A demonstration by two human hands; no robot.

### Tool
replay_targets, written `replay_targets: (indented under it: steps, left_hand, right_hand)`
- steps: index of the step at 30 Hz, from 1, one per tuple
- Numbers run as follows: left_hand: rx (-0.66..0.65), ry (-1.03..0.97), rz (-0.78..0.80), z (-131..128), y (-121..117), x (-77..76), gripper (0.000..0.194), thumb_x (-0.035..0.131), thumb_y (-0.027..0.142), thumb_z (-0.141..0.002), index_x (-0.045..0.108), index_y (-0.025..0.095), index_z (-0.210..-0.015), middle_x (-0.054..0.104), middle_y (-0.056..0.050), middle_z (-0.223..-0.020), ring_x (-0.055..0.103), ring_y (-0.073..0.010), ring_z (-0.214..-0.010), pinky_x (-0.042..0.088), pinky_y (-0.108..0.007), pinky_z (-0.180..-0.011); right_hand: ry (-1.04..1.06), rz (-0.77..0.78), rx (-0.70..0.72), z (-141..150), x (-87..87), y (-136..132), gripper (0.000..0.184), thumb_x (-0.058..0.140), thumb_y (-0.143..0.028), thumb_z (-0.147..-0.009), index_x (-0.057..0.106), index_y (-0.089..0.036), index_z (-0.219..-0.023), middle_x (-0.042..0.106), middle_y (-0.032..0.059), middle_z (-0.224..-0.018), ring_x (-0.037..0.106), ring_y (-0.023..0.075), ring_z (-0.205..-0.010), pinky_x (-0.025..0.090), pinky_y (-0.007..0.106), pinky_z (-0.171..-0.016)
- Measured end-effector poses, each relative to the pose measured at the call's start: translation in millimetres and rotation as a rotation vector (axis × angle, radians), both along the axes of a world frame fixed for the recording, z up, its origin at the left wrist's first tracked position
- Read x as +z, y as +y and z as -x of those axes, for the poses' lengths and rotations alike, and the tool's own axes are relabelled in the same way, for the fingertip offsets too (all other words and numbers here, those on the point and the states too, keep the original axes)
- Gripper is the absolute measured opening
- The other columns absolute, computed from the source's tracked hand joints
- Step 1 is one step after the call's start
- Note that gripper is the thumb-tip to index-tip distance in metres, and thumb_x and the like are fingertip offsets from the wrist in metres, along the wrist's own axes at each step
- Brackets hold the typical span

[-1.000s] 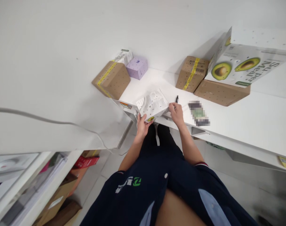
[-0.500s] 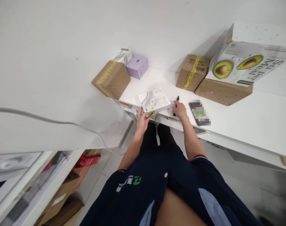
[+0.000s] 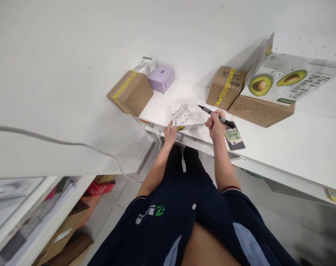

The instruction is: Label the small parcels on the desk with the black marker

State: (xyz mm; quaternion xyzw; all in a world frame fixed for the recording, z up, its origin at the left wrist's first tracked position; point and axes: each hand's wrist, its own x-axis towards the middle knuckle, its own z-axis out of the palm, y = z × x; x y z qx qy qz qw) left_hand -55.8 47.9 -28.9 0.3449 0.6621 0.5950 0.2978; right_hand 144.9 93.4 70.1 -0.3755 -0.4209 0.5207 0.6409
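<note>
A small white box [image 3: 188, 115] with an avocado print lies at the near edge of the white desk [image 3: 281, 147]. My left hand [image 3: 170, 133] grips its near left corner, with fingers and thumb against the edge. In my right hand [image 3: 217, 127] is a black marker pen [image 3: 209, 111], held slanted above the desk. Its far end points left over the box's back right corner; I cannot tell whether it is capped. Just right of this hand lies a dark phone [image 3: 238, 145] with a green banknote [image 3: 233, 135] on it.
A taped brown carton [image 3: 134, 92], a purple box [image 3: 161, 78] and a white box [image 3: 146, 65] stand at the left end. Toward the right are another taped carton [image 3: 227, 87] and a large open avocado-print box [image 3: 284, 83]. A grey cable [image 3: 60, 139] crosses the left side.
My right hand has lifted the marker pen off the desk and moved slightly right, tilting it. The white box has shifted a little to the right with my left hand.
</note>
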Motion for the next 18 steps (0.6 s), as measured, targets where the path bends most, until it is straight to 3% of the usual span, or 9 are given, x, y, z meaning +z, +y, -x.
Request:
replay_targets:
  steps: [2,4,7,9,11,14,18]
  left_hand:
    - [0.04,0.023,0.095,-2.8,5.3,2.3,0.04,0.068,0.032,-0.084,0.068,0.023,-0.122,0.06,-0.01,-0.113,0.058,-0.0232,-0.116,0.045,-0.038,-0.105]
    - [0.071,0.057,0.138,-6.3,9.6,5.9,0.044,0.066,0.033,-0.085,0.064,0.02,-0.127,0.061,-0.011,-0.113,0.058,-0.0234,-0.113,0.045,-0.039,-0.104]
    - [0.096,0.114,-0.002,-11.0,14.3,9.4,0.052,0.065,0.033,-0.084,0.058,0.02,-0.134,0.06,-0.013,-0.12,0.057,-0.0229,-0.112,0.045,-0.039,-0.103]
    - [0.076,0.131,-0.129,-13.4,16.5,9.2,0.048,0.063,0.035,-0.085,0.06,0.02,-0.131,0.06,-0.013,-0.124,0.057,-0.0219,-0.113,0.045,-0.037,-0.103]
    - [0.048,0.134,-0.202,-15.3,18.1,7.6,0.041,0.058,0.039,-0.089,0.064,0.017,-0.123,0.061,-0.014,-0.123,0.058,-0.0212,-0.114,0.044,-0.036,-0.104]
    - [0.043,0.159,-0.221,-16.7,19.4,4.1,0.039,0.053,0.042,-0.092,0.065,0.014,-0.117,0.063,-0.015,-0.119,0.059,-0.0211,-0.114,0.044,-0.036,-0.105]
    - [0.038,0.212,-0.221,-15.8,20.0,0.1,0.038,0.052,0.044,-0.094,0.064,0.015,-0.115,0.064,-0.014,-0.117,0.059,-0.021,-0.113,0.044,-0.036,-0.104]
  right_hand:
    - [-0.034,-0.008,0.049,16.1,1.7,4.5,0.019,0.058,-0.042,-0.085,0.047,-0.027,-0.087,0.038,-0.0133,-0.043,0.038,0.0089,-0.037,0.034,0.021,-0.043]
    - [-0.099,-0.004,0.162,28.9,1.6,10.9,0.021,0.055,-0.045,-0.087,0.055,-0.025,-0.093,0.054,-0.0086,-0.051,0.051,0.01,-0.045,0.041,0.022,-0.048]
    - [-0.241,-0.023,0.293,43.5,-2.4,21.2,0.029,0.058,-0.043,-0.083,0.061,-0.023,-0.103,0.071,-0.0012,-0.079,0.066,0.0123,-0.068,0.053,0.027,-0.067]
    - [-0.327,-0.066,0.297,52.3,-8.2,26.7,0.029,0.062,-0.04,-0.079,0.061,-0.023,-0.102,0.072,-0.001,-0.083,0.067,0.0129,-0.074,0.054,0.029,-0.074]
    - [-0.374,-0.073,0.255,60.6,-16.0,30.0,0.025,0.064,-0.038,-0.077,0.059,-0.022,-0.095,0.068,-0.0034,-0.074,0.066,0.0125,-0.07,0.053,0.027,-0.071]
    - [-0.418,-0.043,0.199,69.2,-26.4,30.8,0.02,0.059,-0.042,-0.082,0.053,-0.022,-0.084,0.06,-0.0058,-0.061,0.059,0.011,-0.057,0.049,0.024,-0.061]
    - [-0.533,-0.116,0.179,69.7,-30.8,28.3,0.023,0.056,-0.044,-0.086,0.056,-0.022,-0.08,0.059,-0.0042,-0.06,0.057,0.0113,-0.056,0.046,0.024,-0.059]
